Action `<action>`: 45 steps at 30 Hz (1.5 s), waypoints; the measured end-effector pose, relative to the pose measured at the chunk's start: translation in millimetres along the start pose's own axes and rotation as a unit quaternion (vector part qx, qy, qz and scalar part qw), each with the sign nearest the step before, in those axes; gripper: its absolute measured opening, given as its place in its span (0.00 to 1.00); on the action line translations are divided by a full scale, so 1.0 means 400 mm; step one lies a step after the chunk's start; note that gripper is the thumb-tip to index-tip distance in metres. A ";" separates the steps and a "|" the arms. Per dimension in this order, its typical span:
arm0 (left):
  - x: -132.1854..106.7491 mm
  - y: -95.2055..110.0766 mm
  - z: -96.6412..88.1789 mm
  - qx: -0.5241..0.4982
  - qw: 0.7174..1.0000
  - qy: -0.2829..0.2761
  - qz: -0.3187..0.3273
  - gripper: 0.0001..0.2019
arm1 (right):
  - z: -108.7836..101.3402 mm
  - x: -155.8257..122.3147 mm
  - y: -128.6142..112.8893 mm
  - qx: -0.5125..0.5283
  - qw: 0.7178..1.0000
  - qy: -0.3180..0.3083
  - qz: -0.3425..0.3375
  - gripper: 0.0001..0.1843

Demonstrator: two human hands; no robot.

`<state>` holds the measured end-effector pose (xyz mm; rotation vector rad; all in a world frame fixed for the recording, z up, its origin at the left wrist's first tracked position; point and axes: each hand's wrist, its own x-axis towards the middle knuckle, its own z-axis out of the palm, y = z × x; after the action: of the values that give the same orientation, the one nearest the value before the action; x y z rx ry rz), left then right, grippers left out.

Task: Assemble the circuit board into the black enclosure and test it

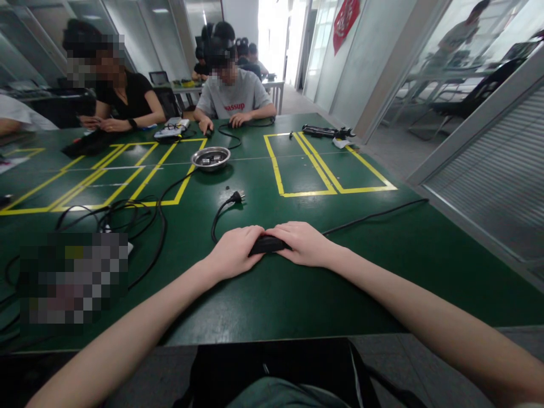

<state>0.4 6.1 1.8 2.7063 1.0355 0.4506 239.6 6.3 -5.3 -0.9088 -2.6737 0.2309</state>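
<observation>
Both my hands grip a black power adapter [268, 245] low over the green table [272, 306], in the middle of the head view. My left hand [236, 250] is closed round its left end, and my right hand [304, 245] is closed round its right end. From the left side a black cord bends up to a plug [237, 198], whose metal prongs point right. A thinner black cable [378, 216] runs from behind my right hand to the table's right edge. Most of the adapter's ends are hidden under my fingers.
A steel bowl [211, 159] with small metal pieces stands further back. Tangled black cables [127, 215] and a blurred-out object [76, 277] lie at the left. A folded black tripod-like item [325, 131] lies at the far right. Two people sit across the table, hands on it.
</observation>
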 end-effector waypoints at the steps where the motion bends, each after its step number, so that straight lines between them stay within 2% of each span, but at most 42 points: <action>1: 0.002 0.000 0.002 0.011 1.000 -0.004 0.009 0.09 | -0.002 0.000 -0.001 0.001 1.000 -0.002 0.002 0.17; 6: 0.003 -0.003 -0.006 0.048 0.998 -0.017 0.044 0.12 | -0.014 -0.001 -0.004 -0.008 1.000 -0.013 0.002 0.17; 15: 0.000 0.000 -0.009 0.045 0.996 -0.028 0.067 0.13 | -0.014 -0.003 -0.011 -0.066 0.996 0.024 -0.051 0.20; 17: -0.002 0.003 -0.011 0.034 0.997 -0.019 0.065 0.17 | -0.010 -0.005 -0.009 -0.084 0.994 0.034 -0.058 0.21; 20: -0.004 0.012 -0.022 -0.025 0.999 -0.006 0.024 0.23 | -0.005 -0.008 -0.003 -0.123 0.988 0.051 -0.079 0.23; 22: -0.004 0.018 -0.034 -0.086 0.995 -0.014 -0.042 0.18 | -0.004 -0.009 0.001 -0.150 0.982 0.064 -0.095 0.25; 24: -0.003 0.021 -0.043 -0.138 0.986 -0.037 -0.091 0.20 | -0.004 -0.011 0.004 -0.165 0.977 0.078 -0.108 0.26; 27: -0.002 0.017 -0.044 -0.224 0.968 -0.043 -0.110 0.19 | -0.005 -0.012 0.008 -0.145 0.981 0.081 -0.101 0.24; 29: -0.003 0.013 -0.037 -0.259 0.961 -0.013 -0.099 0.17 | -0.004 -0.012 0.008 -0.109 0.989 0.067 -0.074 0.22; 31: -0.005 0.009 -0.028 -0.228 0.970 0.029 -0.082 0.15 | -0.003 -0.012 0.007 -0.054 0.996 0.050 -0.050 0.25; 33: -0.007 0.006 -0.020 -0.155 0.984 0.060 -0.061 0.14 | -0.003 -0.011 0.004 0.014 0.998 0.048 -0.030 0.27; 36: -0.010 0.002 -0.014 -0.072 0.994 0.080 -0.031 0.15 | -0.004 -0.010 -0.004 0.088 0.993 0.075 0.017 0.20; 39: -0.010 -0.003 -0.012 -0.038 0.995 0.095 -0.019 0.15 | -0.007 -0.012 -0.009 0.089 0.991 0.095 0.036 0.15; 45: -0.010 -0.014 -0.007 0.003 0.997 0.071 0.003 0.15 | -0.010 -0.017 -0.002 0.033 0.991 0.128 0.010 0.18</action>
<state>-6.9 7.7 2.1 2.7155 1.0661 0.6515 245.7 1.7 -2.8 -0.8815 -2.4078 0.1921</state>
